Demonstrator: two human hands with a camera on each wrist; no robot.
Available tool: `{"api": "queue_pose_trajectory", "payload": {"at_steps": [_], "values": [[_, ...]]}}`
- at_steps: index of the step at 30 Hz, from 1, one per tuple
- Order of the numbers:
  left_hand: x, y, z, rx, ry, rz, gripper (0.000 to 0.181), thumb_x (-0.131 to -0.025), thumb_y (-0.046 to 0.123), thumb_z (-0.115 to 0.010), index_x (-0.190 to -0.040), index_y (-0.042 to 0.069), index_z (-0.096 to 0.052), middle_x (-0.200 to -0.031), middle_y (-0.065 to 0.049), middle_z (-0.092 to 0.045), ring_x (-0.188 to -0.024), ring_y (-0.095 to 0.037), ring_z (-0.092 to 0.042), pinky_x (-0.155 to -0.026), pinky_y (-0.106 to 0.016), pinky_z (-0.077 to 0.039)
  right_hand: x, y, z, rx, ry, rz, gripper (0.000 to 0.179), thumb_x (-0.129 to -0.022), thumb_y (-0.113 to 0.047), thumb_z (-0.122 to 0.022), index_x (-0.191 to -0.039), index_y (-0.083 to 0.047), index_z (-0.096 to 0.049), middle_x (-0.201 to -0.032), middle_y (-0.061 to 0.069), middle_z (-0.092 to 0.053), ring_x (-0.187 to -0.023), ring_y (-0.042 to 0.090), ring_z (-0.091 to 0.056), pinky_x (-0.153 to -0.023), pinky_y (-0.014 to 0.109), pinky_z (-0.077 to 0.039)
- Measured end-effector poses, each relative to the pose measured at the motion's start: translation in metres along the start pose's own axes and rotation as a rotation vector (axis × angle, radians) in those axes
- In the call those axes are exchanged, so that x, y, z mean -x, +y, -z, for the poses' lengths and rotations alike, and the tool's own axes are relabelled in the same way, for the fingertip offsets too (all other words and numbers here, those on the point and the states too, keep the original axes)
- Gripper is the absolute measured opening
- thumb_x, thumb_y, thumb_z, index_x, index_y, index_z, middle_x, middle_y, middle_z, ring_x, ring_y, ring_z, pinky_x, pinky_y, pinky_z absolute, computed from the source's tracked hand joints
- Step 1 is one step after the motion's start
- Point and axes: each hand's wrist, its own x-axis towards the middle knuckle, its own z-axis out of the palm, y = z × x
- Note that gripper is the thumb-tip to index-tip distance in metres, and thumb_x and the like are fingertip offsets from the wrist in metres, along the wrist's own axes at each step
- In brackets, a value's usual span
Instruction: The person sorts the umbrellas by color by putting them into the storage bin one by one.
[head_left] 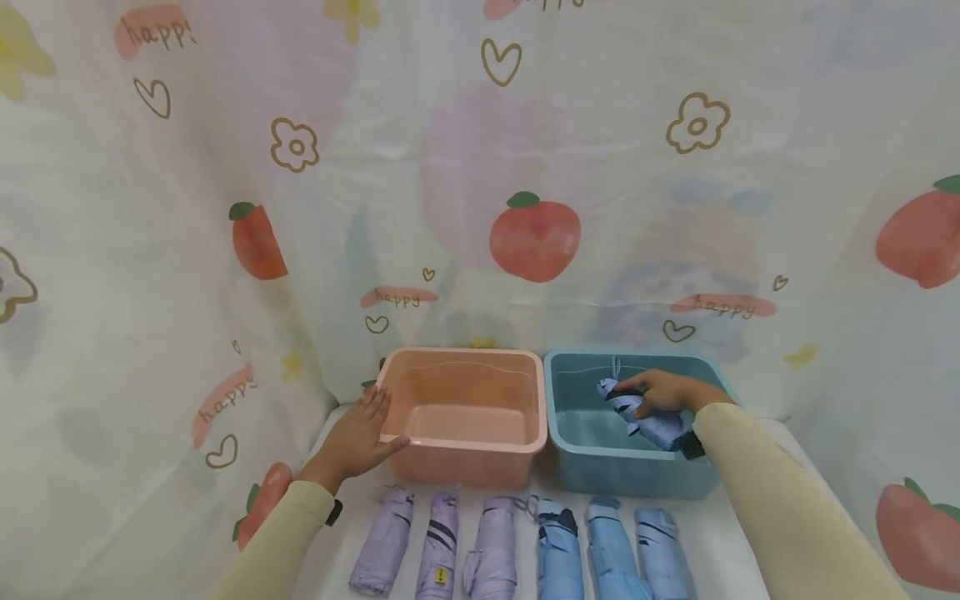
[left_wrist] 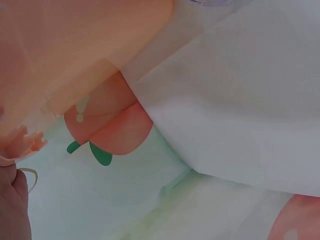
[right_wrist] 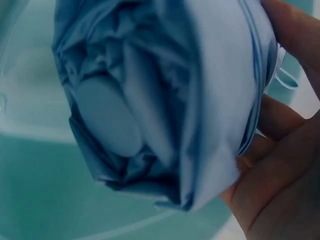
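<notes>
My right hand [head_left: 663,393] grips a folded blue umbrella [head_left: 637,417] over the teal bin [head_left: 637,479]. The umbrella tilts, with its strap loop toward the back of the bin. In the right wrist view, the gathered fabric end of the umbrella [right_wrist: 165,105] faces the camera, and fingers wrap its side. Straight fingers of my left hand [head_left: 358,442] rest on the left rim of the pink bin [head_left: 465,465]. Only part of that hand shows in the left wrist view, at the bin's rim.
In front of the bins lie three folded purple umbrellas [head_left: 384,542] on the left and three folded blue umbrellas [head_left: 558,554] on the right, on a white tabletop [head_left: 720,550]. A printed curtain [head_left: 465,167] hangs behind and at both sides.
</notes>
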Motion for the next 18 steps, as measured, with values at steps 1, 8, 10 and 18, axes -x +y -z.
{"api": "queue_pose_trajectory", "payload": {"at_steps": [1, 8, 10, 18], "values": [[0.000, 0.000, -0.001, 0.003, -0.003, 0.003, 0.091, -0.082, 0.068, -0.029, -0.137, -0.004, -0.025, -0.142, -0.017, -0.023, -0.132, -0.031, -0.014, -0.104, -0.042, -0.017, -0.002, -0.001, -0.003, -0.002, -0.002, -0.011, 0.056, -0.076, -0.003, -0.066, -0.129, -0.013, -0.050, -0.134, 0.025, -0.032, -0.061, 0.020, -0.049, -0.051, 0.032, -0.043], [0.000, -0.003, -0.005, -0.017, -0.005, 0.003, 0.093, -0.082, 0.069, -0.029, -0.138, -0.004, -0.023, -0.143, -0.017, -0.021, -0.132, -0.032, -0.013, -0.103, -0.043, -0.017, -0.020, -0.010, -0.013, 0.135, -0.030, -0.032, 0.056, -0.072, -0.003, -0.066, -0.125, -0.015, -0.054, -0.134, 0.025, -0.033, -0.087, 0.027, -0.045, -0.059, 0.031, -0.040], [0.000, -0.003, -0.005, -0.009, 0.001, 0.005, 0.092, -0.082, 0.069, -0.030, -0.138, -0.005, -0.024, -0.143, -0.018, -0.022, -0.132, -0.032, -0.013, -0.103, -0.043, -0.017, -0.024, -0.012, -0.015, 0.169, -0.049, -0.037, 0.056, -0.071, -0.003, -0.067, -0.124, -0.015, -0.054, -0.134, 0.024, -0.035, -0.099, 0.029, -0.041, -0.065, 0.033, -0.040], [0.000, -0.004, -0.003, 0.011, 0.020, -0.001, 0.091, -0.082, 0.068, -0.032, -0.137, -0.005, -0.026, -0.142, -0.019, -0.023, -0.132, -0.031, -0.014, -0.104, -0.041, -0.017, -0.036, -0.015, -0.029, 0.214, -0.086, -0.129, 0.055, -0.072, -0.004, -0.067, -0.124, -0.018, -0.055, -0.132, 0.021, -0.038, -0.092, 0.027, -0.042, -0.061, 0.032, -0.038]]}}
